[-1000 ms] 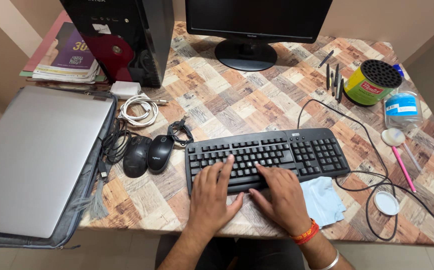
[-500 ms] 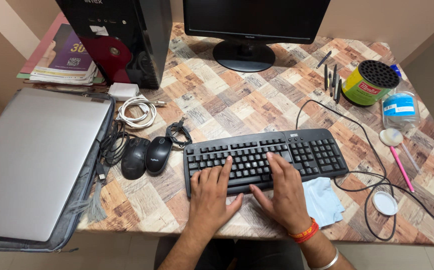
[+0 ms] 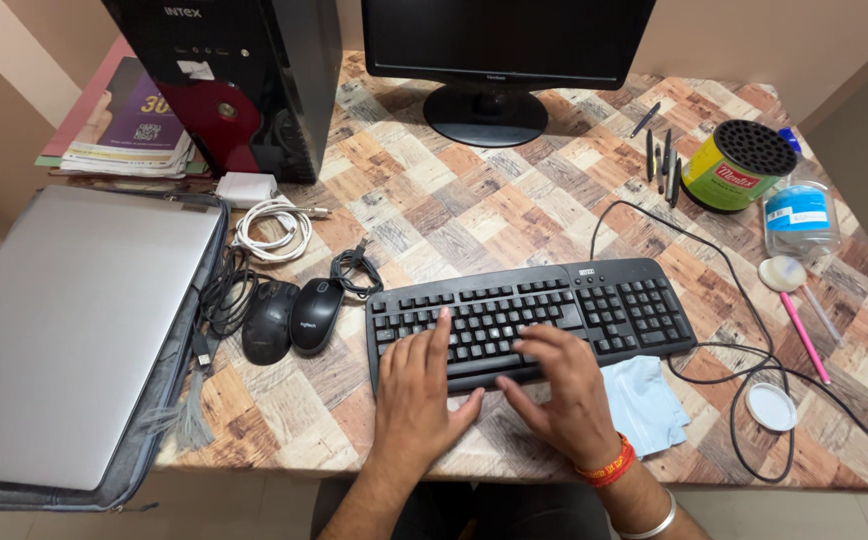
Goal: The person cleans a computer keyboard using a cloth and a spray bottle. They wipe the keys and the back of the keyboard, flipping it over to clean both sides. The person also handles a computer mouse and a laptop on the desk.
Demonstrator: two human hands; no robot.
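Both hands, left (image 3: 416,385) and right (image 3: 562,385), rest on keyboard (image 3: 529,315) at desk (image 3: 454,210) edge, fingers spread over keys for typing reach, holding nothing.

Head view, steeply downward, close

Desk (image 3: 474,215): top covered in a patchwork wood-block pattern of brown, tan and grey squares; front edge runs across the lower frame. Walls (image 3: 744,35): plain beige, meeting the desk's far edge and far right corner. Floor (image 3: 254,510): pale tiles with visible joints, showing below the front edge. Lighting: even and soft, casting only faint shadows across the desk top.
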